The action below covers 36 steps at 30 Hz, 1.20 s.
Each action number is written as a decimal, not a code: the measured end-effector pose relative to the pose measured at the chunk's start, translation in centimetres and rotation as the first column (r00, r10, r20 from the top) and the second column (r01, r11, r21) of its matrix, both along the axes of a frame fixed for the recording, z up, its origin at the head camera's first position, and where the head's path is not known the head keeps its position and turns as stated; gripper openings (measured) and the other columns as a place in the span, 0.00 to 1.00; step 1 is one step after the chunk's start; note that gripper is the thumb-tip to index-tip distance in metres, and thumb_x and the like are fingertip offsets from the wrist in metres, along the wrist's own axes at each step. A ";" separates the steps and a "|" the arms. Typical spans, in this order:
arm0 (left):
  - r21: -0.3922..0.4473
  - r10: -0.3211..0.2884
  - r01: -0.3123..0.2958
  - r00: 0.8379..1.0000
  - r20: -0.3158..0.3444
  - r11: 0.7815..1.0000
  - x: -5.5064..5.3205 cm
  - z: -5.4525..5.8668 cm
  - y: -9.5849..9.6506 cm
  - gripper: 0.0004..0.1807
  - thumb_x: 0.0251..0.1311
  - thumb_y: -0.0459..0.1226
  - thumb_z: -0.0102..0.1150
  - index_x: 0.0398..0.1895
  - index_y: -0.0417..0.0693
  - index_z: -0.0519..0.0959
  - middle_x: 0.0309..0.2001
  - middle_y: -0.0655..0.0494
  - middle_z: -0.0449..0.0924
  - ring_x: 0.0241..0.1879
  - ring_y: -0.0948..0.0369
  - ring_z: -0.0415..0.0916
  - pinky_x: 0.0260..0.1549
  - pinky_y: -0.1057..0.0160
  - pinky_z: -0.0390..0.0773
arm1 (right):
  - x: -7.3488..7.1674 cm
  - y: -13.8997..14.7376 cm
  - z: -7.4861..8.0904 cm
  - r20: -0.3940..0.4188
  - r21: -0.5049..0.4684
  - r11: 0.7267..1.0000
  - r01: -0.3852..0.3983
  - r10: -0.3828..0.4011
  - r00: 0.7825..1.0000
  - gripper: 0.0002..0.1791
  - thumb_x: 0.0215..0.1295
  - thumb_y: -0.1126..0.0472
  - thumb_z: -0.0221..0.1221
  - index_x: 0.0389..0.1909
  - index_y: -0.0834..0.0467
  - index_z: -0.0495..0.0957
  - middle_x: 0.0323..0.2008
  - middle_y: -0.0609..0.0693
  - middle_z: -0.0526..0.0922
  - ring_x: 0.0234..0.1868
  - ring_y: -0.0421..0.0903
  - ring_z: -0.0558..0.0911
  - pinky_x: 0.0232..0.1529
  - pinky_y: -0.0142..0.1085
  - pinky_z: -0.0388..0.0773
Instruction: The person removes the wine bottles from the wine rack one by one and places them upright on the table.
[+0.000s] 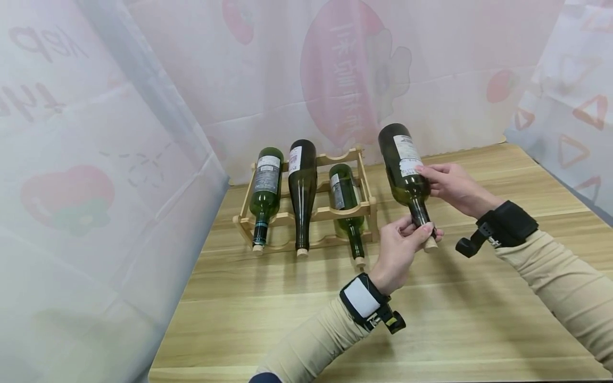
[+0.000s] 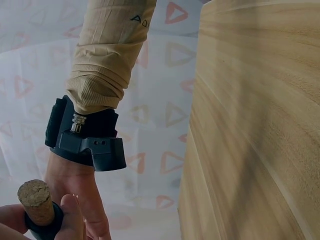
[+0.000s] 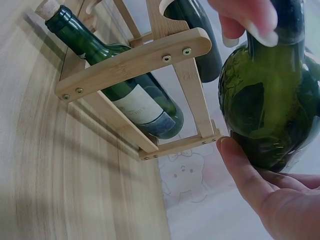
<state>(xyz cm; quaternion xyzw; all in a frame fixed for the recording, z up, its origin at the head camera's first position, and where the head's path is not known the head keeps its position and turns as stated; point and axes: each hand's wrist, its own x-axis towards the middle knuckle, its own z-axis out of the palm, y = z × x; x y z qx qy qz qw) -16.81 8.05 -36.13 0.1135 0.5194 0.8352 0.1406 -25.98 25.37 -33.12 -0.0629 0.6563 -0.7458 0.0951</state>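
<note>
A dark green wine bottle [image 1: 391, 159] with a white label is held above the table, right of the wooden rack [image 1: 325, 214]. Its corked neck points toward the person. My left hand [image 1: 399, 249] pinches the neck near the cork [image 2: 36, 200]. Around the lower body, my right hand [image 1: 455, 186] grips with thumb on the label; the right wrist view shows its fingers under the green glass [image 3: 265, 110]. In the rack lie a green bottle [image 1: 265, 186] at left, a darker slim bottle [image 1: 303, 186] beside it, and a lower green bottle [image 1: 345, 191] at right, all corks forward.
The rack stands on a wood-grain table [image 1: 287, 319] near its back edge. Printed white curtains [image 1: 268, 69] hang behind and along both sides. Black camera straps [image 1: 512, 223] circle both wrists.
</note>
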 end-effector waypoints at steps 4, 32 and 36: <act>0.005 -0.004 0.004 1.000 0.014 1.000 0.0 0.0 0.2 0.09 0.62 0.27 0.58 0.44 0.33 0.79 0.45 0.21 0.77 0.31 0.64 0.82 0.30 0.74 0.80 | 0.1 0.2 0.0 0.000 0.003 1.000 0.006 -0.006 1.000 0.09 0.71 0.57 0.54 0.38 0.54 0.81 0.38 0.46 0.84 0.39 0.38 0.83 0.43 0.29 0.80; -0.062 -0.009 0.007 1.000 -0.020 0.998 0.0 0.0 1.4 0.08 0.63 0.28 0.57 0.44 0.33 0.79 0.44 0.23 0.79 0.42 0.47 0.84 0.31 0.74 0.80 | 1.0 1.0 0.1 0.030 -0.060 0.995 0.079 -0.077 0.997 0.07 0.70 0.58 0.56 0.38 0.52 0.82 0.40 0.46 0.83 0.40 0.39 0.82 0.42 0.33 0.82; -0.109 0.002 -0.007 0.999 -0.051 0.994 0.0 -0.1 1.4 0.08 0.63 0.28 0.56 0.44 0.35 0.79 0.44 0.25 0.80 0.41 0.50 0.84 0.31 0.74 0.80 | 1.0 0.8 0.1 0.027 -0.065 0.994 0.087 -0.086 0.996 0.06 0.69 0.58 0.57 0.38 0.52 0.82 0.40 0.46 0.82 0.40 0.40 0.82 0.41 0.33 0.81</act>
